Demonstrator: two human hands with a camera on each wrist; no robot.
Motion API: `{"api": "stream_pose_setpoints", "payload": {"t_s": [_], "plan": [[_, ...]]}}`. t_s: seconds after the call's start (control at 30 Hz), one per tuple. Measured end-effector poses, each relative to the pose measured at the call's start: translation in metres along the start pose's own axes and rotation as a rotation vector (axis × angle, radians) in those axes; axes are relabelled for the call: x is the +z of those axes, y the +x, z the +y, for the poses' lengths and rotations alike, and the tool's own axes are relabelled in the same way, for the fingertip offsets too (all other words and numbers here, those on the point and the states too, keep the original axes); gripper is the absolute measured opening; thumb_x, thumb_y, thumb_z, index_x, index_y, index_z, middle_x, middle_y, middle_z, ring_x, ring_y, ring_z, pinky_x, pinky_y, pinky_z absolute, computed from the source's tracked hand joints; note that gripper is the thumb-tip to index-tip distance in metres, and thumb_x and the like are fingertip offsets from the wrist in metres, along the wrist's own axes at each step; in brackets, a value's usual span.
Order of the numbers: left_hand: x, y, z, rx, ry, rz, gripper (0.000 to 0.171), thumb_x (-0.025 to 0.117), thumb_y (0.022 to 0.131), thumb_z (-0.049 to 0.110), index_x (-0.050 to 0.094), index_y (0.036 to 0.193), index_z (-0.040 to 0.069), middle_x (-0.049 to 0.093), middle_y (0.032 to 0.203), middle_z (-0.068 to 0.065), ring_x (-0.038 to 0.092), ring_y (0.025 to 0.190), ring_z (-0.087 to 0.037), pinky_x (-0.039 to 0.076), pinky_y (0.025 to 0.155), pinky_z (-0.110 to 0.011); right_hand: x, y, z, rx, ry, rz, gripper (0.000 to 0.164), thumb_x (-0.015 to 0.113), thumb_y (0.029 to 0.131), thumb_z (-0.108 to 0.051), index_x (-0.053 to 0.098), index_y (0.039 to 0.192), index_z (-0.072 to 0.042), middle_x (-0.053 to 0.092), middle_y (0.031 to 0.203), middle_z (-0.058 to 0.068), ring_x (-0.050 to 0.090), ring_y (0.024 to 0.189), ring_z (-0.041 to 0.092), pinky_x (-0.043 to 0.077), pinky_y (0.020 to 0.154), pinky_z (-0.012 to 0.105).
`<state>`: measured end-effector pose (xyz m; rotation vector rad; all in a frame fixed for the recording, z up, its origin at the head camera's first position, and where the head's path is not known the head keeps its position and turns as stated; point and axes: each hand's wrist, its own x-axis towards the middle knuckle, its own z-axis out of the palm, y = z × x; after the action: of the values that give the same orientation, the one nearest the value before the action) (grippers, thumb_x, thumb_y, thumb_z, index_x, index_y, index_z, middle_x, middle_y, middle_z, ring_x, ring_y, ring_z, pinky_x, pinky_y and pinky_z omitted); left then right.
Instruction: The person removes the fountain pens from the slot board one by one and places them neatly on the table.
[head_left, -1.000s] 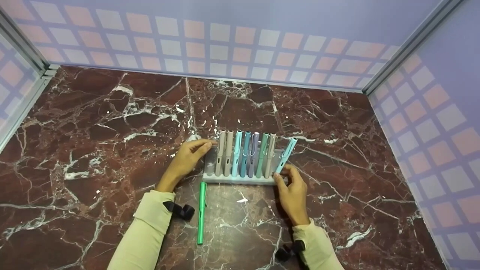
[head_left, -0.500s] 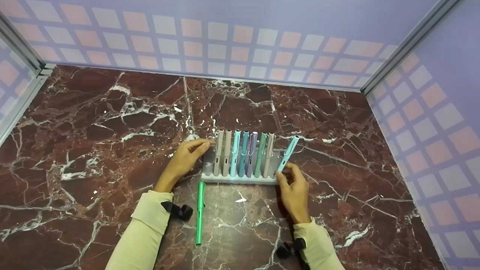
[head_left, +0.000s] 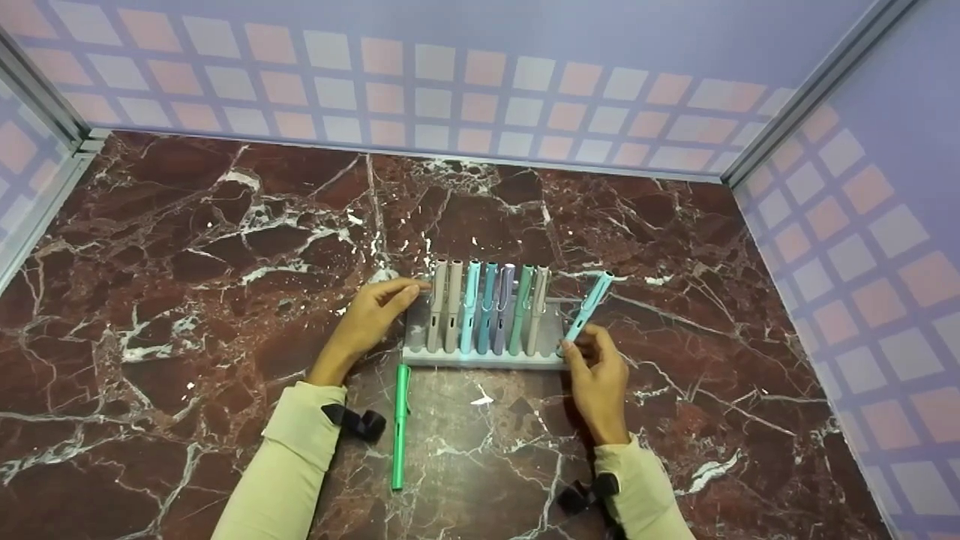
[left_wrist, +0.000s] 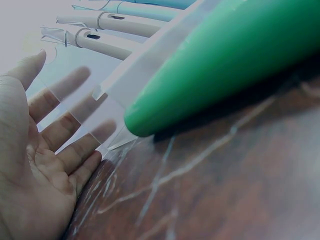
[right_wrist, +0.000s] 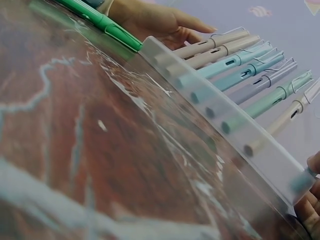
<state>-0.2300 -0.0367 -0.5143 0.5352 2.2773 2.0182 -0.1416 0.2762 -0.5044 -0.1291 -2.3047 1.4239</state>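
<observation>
A clear pen stand [head_left: 487, 360] holds a row of capped pens, in beige, light blue, teal, purple and green. At its right end my right hand [head_left: 600, 382] pinches a light blue pen [head_left: 592, 300] near its lower end; that pen leans to the right. In the right wrist view the pen's bottom [right_wrist: 301, 181] shows behind the stand's front strip. My left hand [head_left: 375, 319] is at the stand's left side, its fingers fairly straight. Through the clear panel in the left wrist view, its fingertips [left_wrist: 102, 131] show. A green pen [head_left: 400, 427] lies on the table before the left end.
The dark red marbled table [head_left: 225, 322] has white veins. A back wall [head_left: 465, 90] with pink and white squares closes the far side, and side panels stand left and right. Each wrist wears a black camera mount [head_left: 364, 425].
My right hand has moved slightly right with the light blue pen, which now leans further right. The left hand and the green pen stay nearly in place.
</observation>
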Motion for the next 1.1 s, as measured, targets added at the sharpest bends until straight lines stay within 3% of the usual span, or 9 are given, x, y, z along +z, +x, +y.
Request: {"api": "stream_pose_setpoints", "payload": {"t_s": [0.2, 0.67, 1.1], "plan": [[-0.001, -0.002, 0.000, -0.018, -0.010, -0.002, 0.027, 0.055, 0.102, 0.013, 0.068, 0.121, -0.002, 0.069, 0.125, -0.019, 0.061, 0.118, -0.031, 0.044, 0.106, -0.041, -0.008, -0.005, -0.033, 0.032, 0.021, -0.007, 0.016, 0.066, 0.091, 0.007, 0.062, 0.106, 0.010, 0.068, 0.088, 0.023, 0.065, 0.073, 0.024, 0.052, 0.065, 0.018], [0.001, -0.002, 0.001, 0.003, 0.006, 0.006, 0.028, 0.054, 0.103, 0.014, 0.068, 0.121, -0.002, 0.068, 0.126, -0.019, 0.060, 0.121, -0.032, 0.042, 0.110, -0.045, -0.026, 0.000, -0.025, 0.070, 0.010, 0.034, 0.018, 0.066, 0.091, 0.008, 0.060, 0.107, 0.011, 0.067, 0.093, 0.025, 0.066, 0.075, 0.030, 0.055, 0.064, 0.021], [0.000, -0.001, 0.000, 0.006, 0.024, -0.005, 0.028, 0.056, 0.102, 0.016, 0.069, 0.121, 0.001, 0.068, 0.126, -0.018, 0.061, 0.121, -0.033, 0.043, 0.109, -0.048, -0.027, -0.004, -0.024, 0.046, -0.003, 0.064, 0.017, 0.068, 0.088, 0.009, 0.060, 0.103, 0.014, 0.066, 0.089, 0.025, 0.062, 0.068, 0.009, 0.052, 0.062, 0.015]]}}
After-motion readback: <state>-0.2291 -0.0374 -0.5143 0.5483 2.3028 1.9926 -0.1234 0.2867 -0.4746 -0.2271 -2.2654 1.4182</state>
